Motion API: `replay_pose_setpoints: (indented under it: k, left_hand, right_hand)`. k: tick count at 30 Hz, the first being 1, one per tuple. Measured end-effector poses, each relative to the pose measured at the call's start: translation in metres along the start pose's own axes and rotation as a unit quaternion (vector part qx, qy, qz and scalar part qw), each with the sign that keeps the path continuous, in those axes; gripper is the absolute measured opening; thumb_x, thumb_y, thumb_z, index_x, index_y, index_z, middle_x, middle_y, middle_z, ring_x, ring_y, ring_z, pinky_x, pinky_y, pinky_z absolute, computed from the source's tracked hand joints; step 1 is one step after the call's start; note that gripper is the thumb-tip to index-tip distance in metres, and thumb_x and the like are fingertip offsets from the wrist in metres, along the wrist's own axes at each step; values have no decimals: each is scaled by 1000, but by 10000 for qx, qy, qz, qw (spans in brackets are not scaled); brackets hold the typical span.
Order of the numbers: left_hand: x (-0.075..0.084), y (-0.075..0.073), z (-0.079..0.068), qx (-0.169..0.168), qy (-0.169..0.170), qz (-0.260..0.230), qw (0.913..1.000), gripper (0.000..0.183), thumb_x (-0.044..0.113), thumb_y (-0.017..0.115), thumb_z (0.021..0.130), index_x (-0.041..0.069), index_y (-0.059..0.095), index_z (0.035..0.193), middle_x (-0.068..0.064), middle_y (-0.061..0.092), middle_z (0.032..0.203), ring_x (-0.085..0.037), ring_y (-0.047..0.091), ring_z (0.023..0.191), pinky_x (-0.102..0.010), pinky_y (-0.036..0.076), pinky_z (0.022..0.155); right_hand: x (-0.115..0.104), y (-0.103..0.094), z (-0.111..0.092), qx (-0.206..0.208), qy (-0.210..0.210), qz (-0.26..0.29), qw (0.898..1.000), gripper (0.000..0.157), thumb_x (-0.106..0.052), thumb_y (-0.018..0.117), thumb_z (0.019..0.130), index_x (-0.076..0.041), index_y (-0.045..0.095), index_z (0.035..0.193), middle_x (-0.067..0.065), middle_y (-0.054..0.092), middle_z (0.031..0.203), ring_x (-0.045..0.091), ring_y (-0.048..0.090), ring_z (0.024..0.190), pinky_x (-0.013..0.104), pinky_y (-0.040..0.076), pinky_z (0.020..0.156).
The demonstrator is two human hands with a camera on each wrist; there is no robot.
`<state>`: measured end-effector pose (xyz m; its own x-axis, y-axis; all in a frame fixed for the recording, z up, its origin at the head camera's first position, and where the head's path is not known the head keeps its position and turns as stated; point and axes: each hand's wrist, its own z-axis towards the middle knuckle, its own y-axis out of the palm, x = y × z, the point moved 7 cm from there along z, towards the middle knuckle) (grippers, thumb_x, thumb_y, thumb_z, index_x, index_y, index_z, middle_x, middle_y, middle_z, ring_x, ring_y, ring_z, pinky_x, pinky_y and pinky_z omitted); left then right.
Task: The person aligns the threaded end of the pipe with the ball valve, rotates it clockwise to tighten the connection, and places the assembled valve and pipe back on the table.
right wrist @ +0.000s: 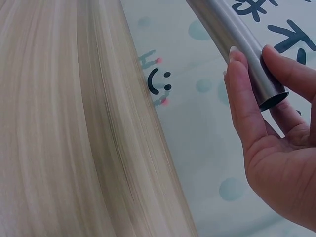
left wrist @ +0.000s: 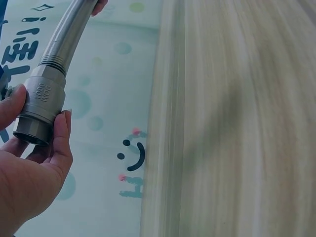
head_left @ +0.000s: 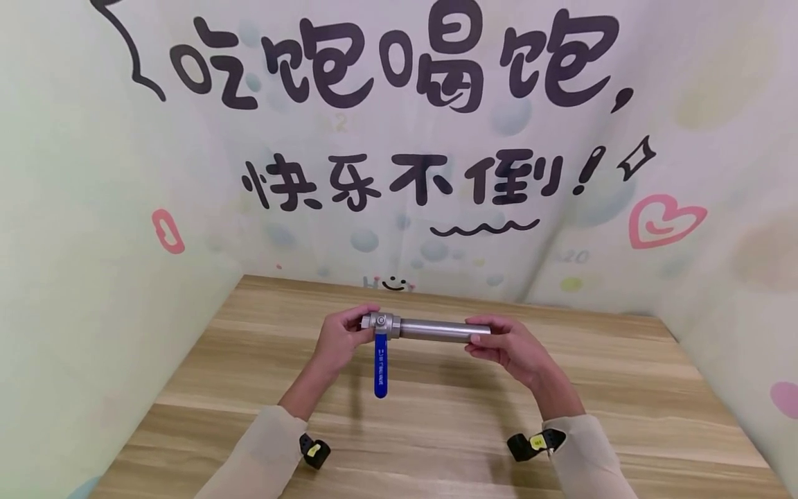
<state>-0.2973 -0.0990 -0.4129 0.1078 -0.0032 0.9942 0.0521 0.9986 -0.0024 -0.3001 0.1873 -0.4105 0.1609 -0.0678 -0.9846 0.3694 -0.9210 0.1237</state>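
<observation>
The valve [head_left: 391, 324] and pipe [head_left: 439, 330] were joined end to end and spanned the gap between the two hands, raised above the desk [head_left: 411, 430].

Left hand [head_left: 339, 341]: partly closed, holding the valve at its free end. The thumb bore on one side of the body and the fingers on the other, with the valve's open end facing the palm. This grip probably served to stop the heavier end from dropping or rolling.

Right hand [head_left: 514, 348]: partly closed, pinching the far end of the pipe between thumb and fingers. The pipe's open end faced the palm. A light grip here was likely enough, since the pipe was smooth and the valve was supported at the opposite end.

Handle [head_left: 381, 364]: blue, set crosswise to the pipe, between the hands and pointing back toward the person. Neither hand gripped it; the left hand's position beside it appeared to leave it clear.

Joint: located between the hands, nearer the left. Threads [left wrist: 54, 64] showed where the pipe entered the valve; tightness could not be determined.

Holding the two ends apart presumably gave steady, level support and left the joint exposed to view.
</observation>
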Motion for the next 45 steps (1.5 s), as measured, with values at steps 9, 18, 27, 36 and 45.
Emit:
replay_pose_setpoints:
  k: [9,18,27,36,45]
  left_hand:
    - [-3,-1,-3,4,55,9,10000,39,-13,67,81,-1,68,118,-21,65,116,-25,62,95,-24,57,75]
    - [-6,-1,-5,39,53,8,10000,39,-14,67,80,-2,68,117,-21,66,115,-24,62,94,-23,56,75]
    - [-6,0,-5,-15,83,-64,9999,38,-14,66,81,-3,67,118,-22,65,114,-28,62,95,-23,57,74]
    - [-3,-1,-3,-14,36,26,10000,38,-12,66,82,-1,68,118,-21,64,116,-25,61,96,-24,57,76]
    - [-3,-3,-2,10,26,74,10000,38,-12,66,83,-1,67,119,-21,64,117,-21,61,95,-24,57,77]
  right_hand:
    - [6,-1,1,28,35,-107,9999,46,-5,68,89,11,51,128,12,61,109,21,70,87,31,58,82]
    - [10,-1,0,50,189,-138,9997,45,-8,69,89,10,53,127,12,61,109,20,70,86,31,58,82]
    - [9,-2,0,35,189,-144,9997,45,-11,67,91,10,52,128,11,61,109,19,70,87,31,57,83]
    - [7,0,2,-1,255,-48,9997,49,-1,67,87,9,51,133,14,60,114,22,71,90,33,57,84]
    - [6,1,5,-3,148,-75,9999,36,5,67,85,-2,63,120,12,60,110,21,70,87,31,58,83]
